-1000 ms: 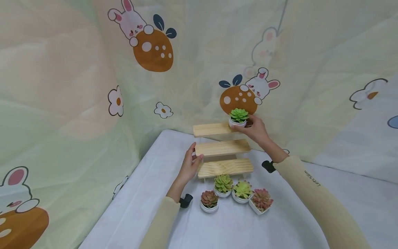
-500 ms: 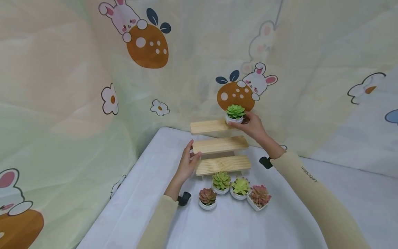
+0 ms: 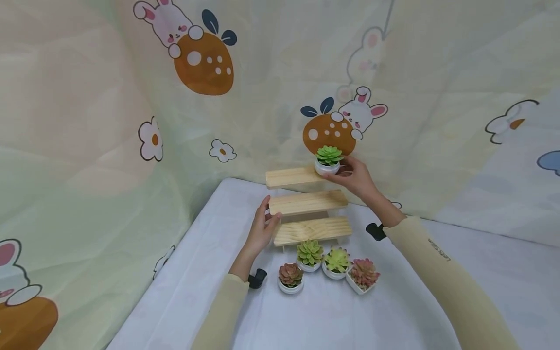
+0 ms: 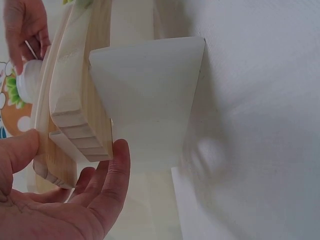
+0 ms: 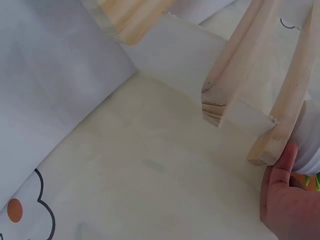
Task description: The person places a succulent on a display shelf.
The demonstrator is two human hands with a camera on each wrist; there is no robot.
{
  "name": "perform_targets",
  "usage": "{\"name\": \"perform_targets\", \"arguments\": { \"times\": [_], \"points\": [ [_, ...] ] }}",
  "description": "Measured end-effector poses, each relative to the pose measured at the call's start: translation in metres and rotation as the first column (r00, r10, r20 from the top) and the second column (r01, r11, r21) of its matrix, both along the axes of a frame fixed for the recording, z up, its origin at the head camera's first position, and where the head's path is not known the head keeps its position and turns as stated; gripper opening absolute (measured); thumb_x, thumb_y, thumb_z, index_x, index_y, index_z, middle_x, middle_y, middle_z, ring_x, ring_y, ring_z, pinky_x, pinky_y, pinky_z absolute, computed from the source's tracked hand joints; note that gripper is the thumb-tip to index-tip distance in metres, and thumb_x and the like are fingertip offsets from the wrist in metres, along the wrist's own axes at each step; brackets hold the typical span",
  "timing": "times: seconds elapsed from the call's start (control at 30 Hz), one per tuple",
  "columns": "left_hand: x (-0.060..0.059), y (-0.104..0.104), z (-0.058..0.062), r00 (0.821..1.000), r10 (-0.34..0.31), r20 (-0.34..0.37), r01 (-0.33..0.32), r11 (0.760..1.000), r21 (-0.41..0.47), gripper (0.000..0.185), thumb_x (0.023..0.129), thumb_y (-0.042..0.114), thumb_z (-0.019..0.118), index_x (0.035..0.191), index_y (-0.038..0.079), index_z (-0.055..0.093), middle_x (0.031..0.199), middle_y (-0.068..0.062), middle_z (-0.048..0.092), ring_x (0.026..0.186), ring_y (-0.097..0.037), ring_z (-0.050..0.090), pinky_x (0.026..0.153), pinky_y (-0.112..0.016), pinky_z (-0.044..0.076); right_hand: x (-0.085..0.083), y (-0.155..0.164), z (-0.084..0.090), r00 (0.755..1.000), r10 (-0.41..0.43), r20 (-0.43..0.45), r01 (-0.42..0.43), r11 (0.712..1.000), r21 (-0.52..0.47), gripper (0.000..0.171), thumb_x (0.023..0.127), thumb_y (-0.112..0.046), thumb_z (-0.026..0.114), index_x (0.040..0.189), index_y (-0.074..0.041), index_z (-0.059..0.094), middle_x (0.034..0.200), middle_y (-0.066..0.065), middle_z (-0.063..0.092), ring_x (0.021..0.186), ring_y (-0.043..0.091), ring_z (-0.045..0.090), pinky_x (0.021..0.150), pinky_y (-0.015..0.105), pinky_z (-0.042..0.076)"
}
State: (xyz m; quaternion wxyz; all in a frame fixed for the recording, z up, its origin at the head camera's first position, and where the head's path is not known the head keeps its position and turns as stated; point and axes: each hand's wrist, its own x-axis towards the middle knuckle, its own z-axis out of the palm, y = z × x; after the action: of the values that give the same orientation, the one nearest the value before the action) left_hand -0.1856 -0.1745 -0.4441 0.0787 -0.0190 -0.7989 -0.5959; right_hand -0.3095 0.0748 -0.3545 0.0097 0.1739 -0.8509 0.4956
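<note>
Potted green succulent | right fingers parted, curled round pot | left fingers part-curled, gripping middle shelf

In the head view, the right hand and the pot cover the right part of the top shelf. Lettering on the right sleeve is too blurred to read; the bottom edge cuts it and the left sleeve. The right wrist view crops the pot and most of its green plant; the left wrist view crops the left hand.
</note>
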Motion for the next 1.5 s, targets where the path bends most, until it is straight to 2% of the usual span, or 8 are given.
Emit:
{"name": "perform_targets", "arguments": {
  "times": [0.1,0.2,0.37,0.6,0.67,0.77,1.03,1.5],
  "points": [
    [0.000,-0.001,-0.001,1.000,-0.005,0.001,0.005,1.000,0.000,0.068,0.102,0.023,0.053,0.155,0.001,0.016,0.150,-0.028,0.029,0.127,-0.045,0.044,0.102,-0.053,0.042,0.003,0.004,-0.002,1.000,0.017,0.004,-0.017,0.999,-0.052,0.067,0.087,-0.023,0.076,0.140,0.003,0.045,0.133,0.022,0.052,0.116,0.033,0.055,0.092,0.025,0.051],
    [0.001,-0.001,-0.001,1.000,-0.009,-0.006,0.009,1.000,-0.010,0.067,0.102,0.022,0.053,0.154,0.000,0.016,0.149,-0.029,0.029,0.126,-0.045,0.045,0.102,-0.053,0.042,0.006,0.008,-0.005,0.999,0.040,0.006,-0.039,0.995,-0.093,0.073,0.086,-0.021,0.077,0.144,0.003,0.040,0.142,0.022,0.046,0.129,0.035,0.048,0.104,0.038,0.044],
    [0.002,-0.001,0.002,1.000,-0.010,-0.005,0.010,1.000,-0.003,0.067,0.102,0.016,0.052,0.153,-0.004,0.014,0.148,-0.033,0.028,0.125,-0.049,0.044,0.102,-0.056,0.041,0.011,0.016,-0.007,0.998,0.056,0.041,-0.053,0.996,-0.068,0.088,0.084,-0.026,0.080,0.151,-0.001,0.030,0.153,0.019,0.034,0.139,0.035,0.035,0.109,0.046,0.038],
    [0.021,0.005,0.035,1.000,-0.023,0.006,0.023,1.000,-0.007,0.063,0.102,0.009,0.051,0.149,-0.013,0.015,0.145,-0.037,0.029,0.124,-0.052,0.044,0.100,-0.056,0.042,0.022,0.027,-0.008,0.998,0.038,0.058,-0.036,0.999,-0.030,0.088,0.084,-0.031,0.079,0.152,-0.004,0.029,0.152,0.017,0.037,0.137,0.035,0.037,0.106,0.050,0.040],
    [0.022,0.005,0.037,1.000,-0.020,0.010,0.020,1.000,-0.008,0.063,0.102,0.008,0.051,0.149,-0.013,0.015,0.145,-0.037,0.029,0.124,-0.051,0.044,0.101,-0.056,0.041,0.026,0.032,-0.009,0.998,0.037,0.055,-0.035,0.999,-0.038,0.086,0.084,-0.030,0.078,0.151,-0.005,0.030,0.151,0.017,0.038,0.136,0.035,0.038,0.106,0.050,0.040],
    [0.021,0.004,0.034,1.000,-0.023,0.007,0.023,1.000,-0.004,0.062,0.102,0.007,0.051,0.149,-0.013,0.015,0.144,-0.038,0.029,0.123,-0.052,0.044,0.101,-0.056,0.042,0.032,0.040,-0.012,0.997,0.045,0.056,-0.041,0.998,-0.055,0.084,0.085,-0.028,0.078,0.151,-0.005,0.031,0.149,0.017,0.041,0.135,0.035,0.040,0.105,0.051,0.041],
    [0.000,-0.004,-0.002,1.000,-0.022,0.012,0.022,1.000,0.013,0.068,0.102,0.018,0.052,0.154,-0.002,0.013,0.149,-0.032,0.027,0.127,-0.048,0.042,0.103,-0.056,0.040,0.053,0.061,-0.022,0.995,0.090,0.044,-0.087,0.994,-0.062,0.078,0.086,-0.020,0.078,0.149,-0.002,0.035,0.146,0.020,0.044,0.132,0.037,0.043,0.102,0.053,0.043],
    [-0.004,-0.002,-0.001,0.999,-0.035,0.001,0.035,0.999,0.018,0.067,0.102,0.018,0.053,0.155,0.000,0.015,0.148,-0.030,0.028,0.128,-0.047,0.042,0.103,-0.055,0.040,0.093,0.085,-0.035,0.977,0.211,0.002,-0.211,0.977,-0.033,0.074,0.083,-0.008,0.078,0.145,-0.002,0.039,0.141,0.020,0.048,0.127,0.036,0.047,0.099,0.049,0.047]
  ]
}}
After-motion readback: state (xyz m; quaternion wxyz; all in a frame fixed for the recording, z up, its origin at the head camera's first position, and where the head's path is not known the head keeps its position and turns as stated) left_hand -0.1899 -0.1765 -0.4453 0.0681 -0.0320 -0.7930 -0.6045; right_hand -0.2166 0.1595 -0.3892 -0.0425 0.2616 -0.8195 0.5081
